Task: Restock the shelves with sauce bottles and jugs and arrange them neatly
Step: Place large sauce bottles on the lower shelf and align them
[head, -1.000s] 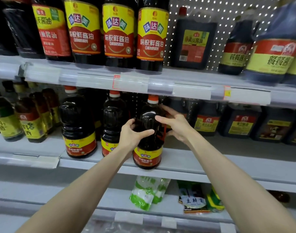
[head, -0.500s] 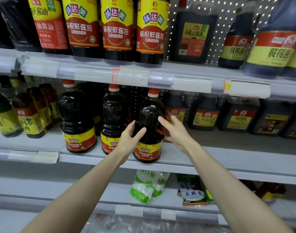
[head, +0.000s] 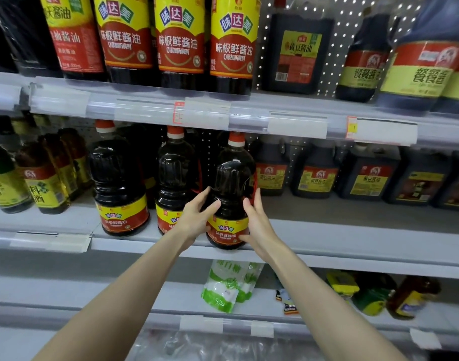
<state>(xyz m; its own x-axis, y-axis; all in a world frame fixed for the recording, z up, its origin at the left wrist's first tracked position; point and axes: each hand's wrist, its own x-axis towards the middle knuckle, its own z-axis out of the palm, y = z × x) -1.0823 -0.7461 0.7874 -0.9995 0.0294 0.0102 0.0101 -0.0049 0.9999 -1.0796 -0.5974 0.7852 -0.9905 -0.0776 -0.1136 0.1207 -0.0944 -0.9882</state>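
Middle shelf [head: 340, 243], far left: small bottles [head: 50, 190] with yellow-green labels, standing in rows front to back.

Next right: first jug [head: 119, 183] of dark sauce, orange cap, red-and-yellow label, upright near the front edge. Second jug [head: 175, 175] of the same kind stands near it, its label partly hidden by the left hand [head: 194, 217].

Left hand grips the left flank of a third jug [head: 232, 183]. Its fingers [head: 207, 192] curl round the side, and the thumb lies across the front above the label.

Third jug is upright at the front lip of the middle shelf, just right of the second jug. Cannot tell whether its base rests on the shelf or is just off it.

Right hand [head: 258, 225] holds the opposite flank, thumb on the front, fingers reaching up round the right side.

Further right, set back on the shelf: a row of squat dark jugs [head: 318, 175] with yellow labels.

Upper shelf [head: 249, 110] carries large labelled bottles [head: 180, 40]. Lower shelf [head: 171, 295] holds green-and-white bags [head: 223, 287], below the hands.
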